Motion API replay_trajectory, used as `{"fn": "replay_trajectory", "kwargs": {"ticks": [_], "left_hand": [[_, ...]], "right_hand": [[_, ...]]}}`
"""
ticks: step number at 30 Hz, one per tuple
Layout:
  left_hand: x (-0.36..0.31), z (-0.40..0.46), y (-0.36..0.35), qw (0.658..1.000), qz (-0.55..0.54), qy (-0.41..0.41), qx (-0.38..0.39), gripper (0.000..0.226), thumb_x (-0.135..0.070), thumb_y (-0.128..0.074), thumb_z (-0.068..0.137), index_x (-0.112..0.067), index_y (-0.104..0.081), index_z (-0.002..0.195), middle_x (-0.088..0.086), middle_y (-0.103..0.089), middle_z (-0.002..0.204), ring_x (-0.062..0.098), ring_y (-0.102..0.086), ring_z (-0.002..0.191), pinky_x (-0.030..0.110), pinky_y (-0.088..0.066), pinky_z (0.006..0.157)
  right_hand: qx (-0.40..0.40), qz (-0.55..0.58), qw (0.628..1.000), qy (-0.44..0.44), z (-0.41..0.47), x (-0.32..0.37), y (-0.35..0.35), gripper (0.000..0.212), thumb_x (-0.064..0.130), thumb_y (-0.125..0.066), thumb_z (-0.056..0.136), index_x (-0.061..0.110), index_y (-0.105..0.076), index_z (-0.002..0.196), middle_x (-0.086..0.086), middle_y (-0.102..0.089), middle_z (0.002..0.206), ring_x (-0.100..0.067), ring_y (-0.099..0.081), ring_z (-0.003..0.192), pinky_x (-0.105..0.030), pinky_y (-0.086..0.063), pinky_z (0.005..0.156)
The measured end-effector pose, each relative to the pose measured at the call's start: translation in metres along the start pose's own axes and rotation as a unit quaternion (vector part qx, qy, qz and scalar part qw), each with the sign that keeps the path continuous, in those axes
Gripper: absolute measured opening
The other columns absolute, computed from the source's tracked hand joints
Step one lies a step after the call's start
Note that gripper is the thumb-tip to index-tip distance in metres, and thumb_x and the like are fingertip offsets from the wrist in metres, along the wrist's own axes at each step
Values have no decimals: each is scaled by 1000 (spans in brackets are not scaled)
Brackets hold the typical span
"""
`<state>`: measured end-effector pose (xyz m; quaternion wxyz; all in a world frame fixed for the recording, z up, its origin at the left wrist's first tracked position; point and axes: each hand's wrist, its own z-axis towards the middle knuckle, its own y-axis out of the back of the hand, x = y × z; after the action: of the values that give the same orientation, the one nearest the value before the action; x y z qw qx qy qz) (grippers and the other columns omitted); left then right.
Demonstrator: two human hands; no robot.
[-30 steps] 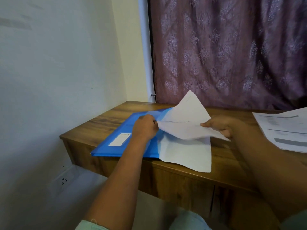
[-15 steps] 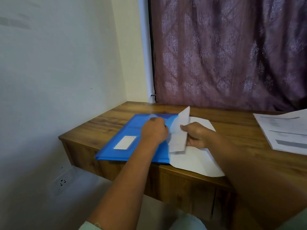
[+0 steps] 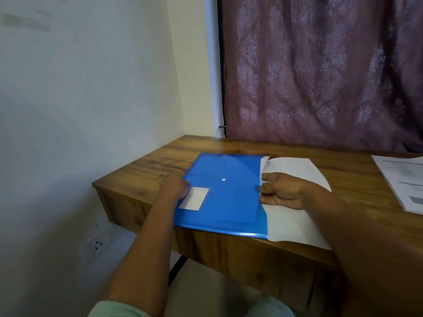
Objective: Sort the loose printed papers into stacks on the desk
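A blue plastic folder (image 3: 225, 195) lies flat on the wooden desk (image 3: 357, 179), with a white label near its left edge and a white snap dot in the middle. White papers (image 3: 295, 170) stick out of its right side. My left hand (image 3: 175, 188) grips the folder's left edge by the label, fingers curled. My right hand (image 3: 282, 194) rests on the papers at the folder's right edge, fingers stretched toward the opening. A stack of printed papers (image 3: 405, 181) lies at the desk's far right.
A white wall (image 3: 80, 99) stands close on the left, with a socket (image 3: 97, 244) below desk height. A patterned purple curtain (image 3: 320, 72) hangs behind the desk. The folder and papers overhang the desk's front edge slightly.
The lifted sheet has gone down flat into the folder and the folder's flap is now closed over it. My left hand slid from the folder's middle to its left edge.
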<state>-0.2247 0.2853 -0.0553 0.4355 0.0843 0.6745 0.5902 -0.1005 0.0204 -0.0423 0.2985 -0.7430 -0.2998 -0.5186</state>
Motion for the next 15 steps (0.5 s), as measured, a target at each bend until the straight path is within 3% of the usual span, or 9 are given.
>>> {"fn": "replay_trajectory", "kwargs": {"ticks": [6,10,12,15], "left_hand": [[6,10,-7,987,-157,17,-11,25,-15,-59,95,-4,-68,116,17,-67,116,31,-61,105,39,-52,90],[11,16,-10,970,-242,31,15,47,-9,-57,96,-10,-49,142,13,-59,134,28,-59,113,36,-51,96],[11,16,-11,966,-256,28,12,46,-5,-58,96,-8,-50,141,12,-59,133,26,-58,114,30,-49,92],[11,14,-14,960,-278,28,11,45,-1,-60,94,-3,-52,138,14,-60,132,26,-58,116,29,-47,93]], "right_hand": [[-85,-95,989,73,20,-2,-3,39,-4,-61,90,0,-55,128,-10,-69,114,-23,-68,100,-26,-59,79],[-73,-134,985,80,22,-6,-3,35,-4,-56,93,4,-55,126,-9,-67,117,-24,-66,104,-32,-57,87],[-38,-143,987,58,20,-2,-3,34,-4,-52,95,10,-54,126,-6,-67,118,-22,-66,106,-33,-57,87],[-38,-128,991,24,15,5,2,34,-5,-48,97,11,-54,127,-3,-68,117,-17,-67,101,-23,-59,74]]}}
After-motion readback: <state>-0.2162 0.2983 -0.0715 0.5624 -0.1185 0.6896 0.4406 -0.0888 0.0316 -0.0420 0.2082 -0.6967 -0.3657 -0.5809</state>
